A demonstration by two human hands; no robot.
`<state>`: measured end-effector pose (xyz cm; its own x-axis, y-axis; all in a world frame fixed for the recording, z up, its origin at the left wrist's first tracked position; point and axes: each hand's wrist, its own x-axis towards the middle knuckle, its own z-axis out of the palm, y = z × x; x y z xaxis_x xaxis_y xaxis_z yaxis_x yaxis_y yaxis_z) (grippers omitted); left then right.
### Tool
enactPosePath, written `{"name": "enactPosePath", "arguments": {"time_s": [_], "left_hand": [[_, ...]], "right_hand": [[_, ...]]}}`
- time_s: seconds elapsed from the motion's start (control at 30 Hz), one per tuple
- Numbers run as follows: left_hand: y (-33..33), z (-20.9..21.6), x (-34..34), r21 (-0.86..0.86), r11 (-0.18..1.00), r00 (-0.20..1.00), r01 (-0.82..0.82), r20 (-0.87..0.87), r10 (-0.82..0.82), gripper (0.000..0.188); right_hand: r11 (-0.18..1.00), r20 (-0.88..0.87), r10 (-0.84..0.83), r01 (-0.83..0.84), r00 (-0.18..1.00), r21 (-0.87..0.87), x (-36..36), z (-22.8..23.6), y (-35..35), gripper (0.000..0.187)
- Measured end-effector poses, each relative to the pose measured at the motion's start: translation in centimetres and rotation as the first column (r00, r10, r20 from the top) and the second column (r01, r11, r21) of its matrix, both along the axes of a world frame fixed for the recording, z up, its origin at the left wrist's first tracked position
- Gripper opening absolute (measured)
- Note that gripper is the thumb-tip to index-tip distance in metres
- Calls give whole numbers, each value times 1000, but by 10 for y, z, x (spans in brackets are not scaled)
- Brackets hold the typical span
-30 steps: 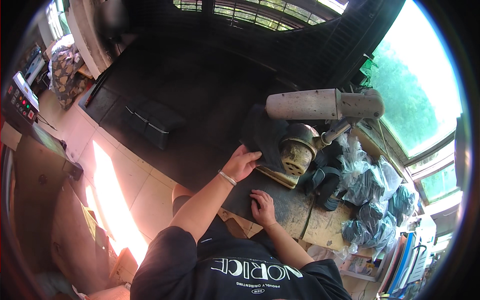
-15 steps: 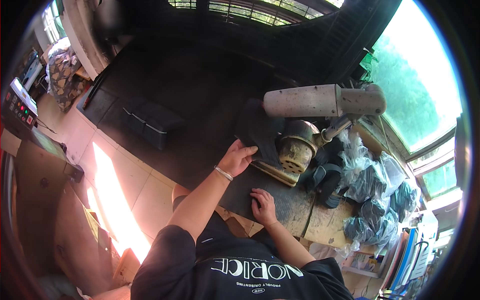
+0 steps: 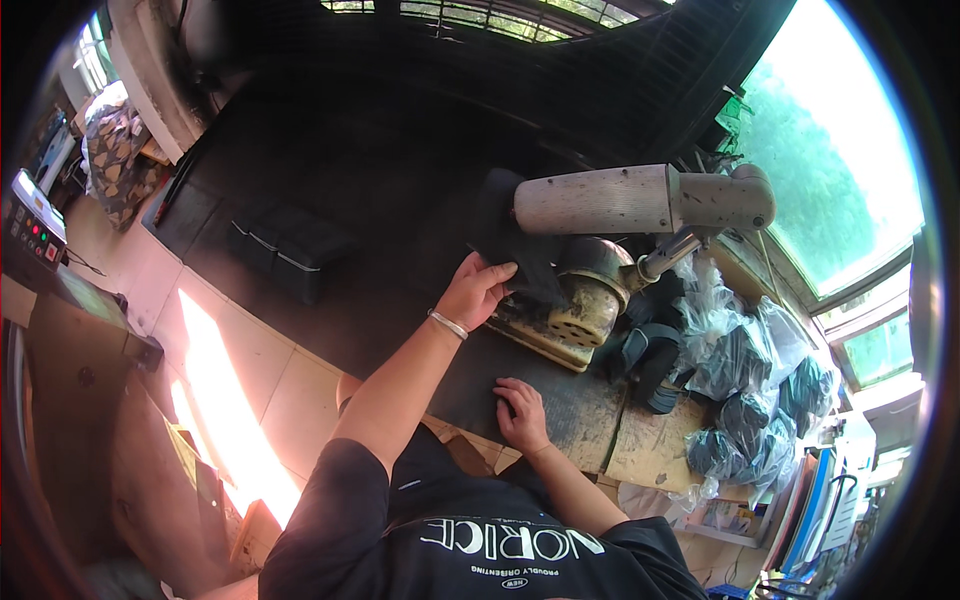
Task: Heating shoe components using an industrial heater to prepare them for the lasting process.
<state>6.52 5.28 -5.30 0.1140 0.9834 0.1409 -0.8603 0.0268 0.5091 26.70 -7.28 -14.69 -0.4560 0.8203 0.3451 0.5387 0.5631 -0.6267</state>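
Observation:
My left hand (image 3: 478, 290) reaches forward over the dark table and pinches the near edge of a black flexible sheet (image 3: 535, 272) between thumb and fingers. The sheet lies under the tip of a grey tapered machine arm (image 3: 595, 200) and over part of the machine's base; its far part merges into shadow. Right beside it stands the machine's worn, rounded cream-coloured housing (image 3: 585, 310), with holes in its face. My right hand (image 3: 521, 415) rests on the near table surface, fingers loosely bent and apart, with nothing seen in them.
A black folded bundle (image 3: 285, 250) with pale bands lies left on the dark table (image 3: 370, 330). Rolls of black strip (image 3: 655, 370) and clear plastic bags of dark material (image 3: 745, 360) crowd the right side. A control box with lit buttons (image 3: 38, 225) stands far left.
The black sheet has shifted beside the machine, its near end now lying more toward the housing. My left hand keeps its pinch and is slightly farther forward. My right hand stays on the table.

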Motion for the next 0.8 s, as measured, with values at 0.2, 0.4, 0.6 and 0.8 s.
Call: {"name": "enactPosePath", "arguments": {"time_s": [0.2,0.4,0.6,0.8], "left_hand": [[19,6,-1,0,999,999,-36,-32,36,26],[27,15,-3,52,998,997,-46,-61,49,27],[10,22,3,0,993,991,-115,-67,114,22],[-7,15,0,-26,995,992,-99,-82,96,26]], "right_hand": [[1000,-6,3,-3,1000,1,-2,1,0,24],[1000,-13,-3,3,1000,2,-1,-1,1,23],[1000,-10,3,-3,1000,12,-1,-1,0,23],[1000,-4,10,-10,1000,13,0,-1,0,24]]}}
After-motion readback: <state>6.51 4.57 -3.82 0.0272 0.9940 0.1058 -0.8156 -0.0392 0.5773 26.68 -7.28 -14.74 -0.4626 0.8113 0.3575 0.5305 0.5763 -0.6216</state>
